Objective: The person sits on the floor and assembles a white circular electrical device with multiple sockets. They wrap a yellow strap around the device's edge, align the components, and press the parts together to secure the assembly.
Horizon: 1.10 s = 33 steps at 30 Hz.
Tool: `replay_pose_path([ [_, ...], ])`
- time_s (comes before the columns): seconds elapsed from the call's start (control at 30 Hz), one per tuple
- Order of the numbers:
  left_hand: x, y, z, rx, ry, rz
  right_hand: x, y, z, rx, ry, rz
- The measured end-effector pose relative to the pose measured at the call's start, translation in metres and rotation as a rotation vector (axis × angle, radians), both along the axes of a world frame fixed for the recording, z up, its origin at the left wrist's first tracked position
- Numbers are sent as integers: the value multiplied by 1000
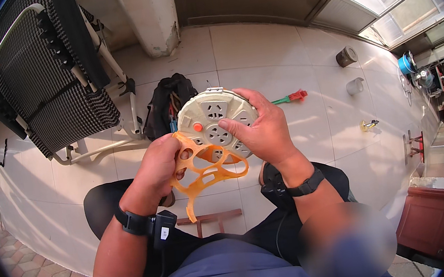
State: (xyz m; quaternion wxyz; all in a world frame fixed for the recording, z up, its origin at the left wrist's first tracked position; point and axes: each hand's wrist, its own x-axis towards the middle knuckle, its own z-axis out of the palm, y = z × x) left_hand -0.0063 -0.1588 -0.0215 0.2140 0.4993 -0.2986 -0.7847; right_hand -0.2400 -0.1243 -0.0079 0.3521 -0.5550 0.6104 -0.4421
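A round cream multi-socket power outlet [214,109], with an orange-red button [198,126], is held up over the floor between my knees. My right hand [268,127] grips its right side, thumb lying on its socketed face and fingers going behind the rim. My left hand [157,163] is closed on the left edge of an orange plastic frame [197,184] with several large holes. The frame hangs slantwise along the outlet's lower edge and covers part of it; a narrow strip dangles from its lower left. Whether the two parts are still joined I cannot tell.
A black bag [158,116] with tools lies behind the outlet, beside a folding mesh chair [52,90]. On the tiles to the right are a green-and-red tool [292,98], a dark can [346,57], a whitish cup [355,87] and a small yellow item [369,125].
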Motion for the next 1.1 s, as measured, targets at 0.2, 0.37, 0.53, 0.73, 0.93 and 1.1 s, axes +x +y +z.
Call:
replay_pose_path([
  [0.2,-15,10,-3,-1571,-919,-63,-3,-7,-20,-231,393,-62],
  [0.37,-48,33,-6,-1385,-746,-361,0,-8,-12,-199,446,-89],
  [0.53,-64,28,-12,-1029,-787,-480,5,-11,-15,-268,442,-101],
  [0.73,-64,30,-17,-883,-606,-393,-1,-17,-17,-201,411,-70],
  [0.93,-52,45,4,-996,-502,-385,-18,-17,-11,85,62,-89],
  [1.1,-45,50,21,-1263,-433,-343,-31,-19,-28,217,-309,-93],
])
